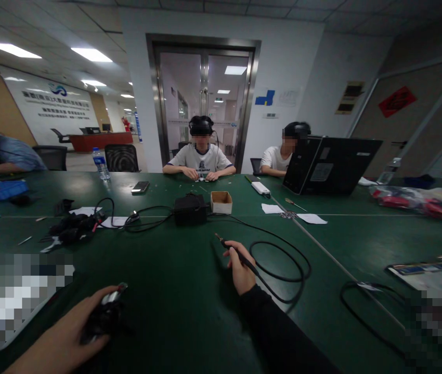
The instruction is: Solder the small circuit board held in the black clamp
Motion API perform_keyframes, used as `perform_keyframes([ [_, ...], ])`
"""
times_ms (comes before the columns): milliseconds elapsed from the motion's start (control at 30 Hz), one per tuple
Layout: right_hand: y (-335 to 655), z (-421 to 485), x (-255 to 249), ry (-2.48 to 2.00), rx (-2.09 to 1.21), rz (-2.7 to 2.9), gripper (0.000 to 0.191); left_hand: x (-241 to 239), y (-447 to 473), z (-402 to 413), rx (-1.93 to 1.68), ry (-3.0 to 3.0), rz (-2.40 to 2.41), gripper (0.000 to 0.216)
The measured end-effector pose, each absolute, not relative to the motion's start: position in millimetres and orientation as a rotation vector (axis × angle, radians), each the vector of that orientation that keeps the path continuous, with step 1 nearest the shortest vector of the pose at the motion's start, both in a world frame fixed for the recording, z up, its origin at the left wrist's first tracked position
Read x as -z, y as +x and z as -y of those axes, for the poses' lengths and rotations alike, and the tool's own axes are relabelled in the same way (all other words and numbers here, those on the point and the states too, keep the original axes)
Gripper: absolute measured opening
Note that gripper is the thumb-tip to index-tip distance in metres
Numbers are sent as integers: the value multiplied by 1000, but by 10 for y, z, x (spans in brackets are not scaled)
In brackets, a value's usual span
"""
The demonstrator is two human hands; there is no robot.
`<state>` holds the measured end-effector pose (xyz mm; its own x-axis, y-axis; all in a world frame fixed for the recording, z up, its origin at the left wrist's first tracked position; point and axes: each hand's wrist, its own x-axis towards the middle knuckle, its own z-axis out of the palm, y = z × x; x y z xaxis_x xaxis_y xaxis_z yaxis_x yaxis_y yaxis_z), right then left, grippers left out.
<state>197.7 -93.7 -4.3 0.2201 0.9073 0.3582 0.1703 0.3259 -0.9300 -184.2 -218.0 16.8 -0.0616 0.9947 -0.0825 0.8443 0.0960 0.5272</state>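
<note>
My right hand (240, 267) is closed around the dark handle of a soldering iron (240, 253), whose copper-coloured tip points away to the left above the table. From the handle a black cable (302, 283) loops over the green surface toward a black box-shaped unit (190, 209). At the lower left, my left hand (73, 332) grips a small black device with a silver part (106, 314); its exact kind is unclear. Between the two hands is a gap of bare table (166, 301). A small open cardboard box (221, 203) stands beside the black unit.
Tangled black parts (73, 228) and paper scraps lie left. A phone (140, 187), a water bottle (101, 163) and a white power strip (260, 188) are farther back. A black computer case (326, 166) stands right. Two people sit opposite, another at far left.
</note>
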Motion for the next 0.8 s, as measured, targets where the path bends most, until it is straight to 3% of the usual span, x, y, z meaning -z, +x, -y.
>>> perform_keyframes([
  [433, 1946, 934, 1, -1139, -708, 1226, 31, -368, -28, 870, -406, 1985, -1694, 73],
  [800, 1966, 923, 0, -1124, -730, 1205, 30, -353, 434, 525, -464, 1976, -1741, 85],
])
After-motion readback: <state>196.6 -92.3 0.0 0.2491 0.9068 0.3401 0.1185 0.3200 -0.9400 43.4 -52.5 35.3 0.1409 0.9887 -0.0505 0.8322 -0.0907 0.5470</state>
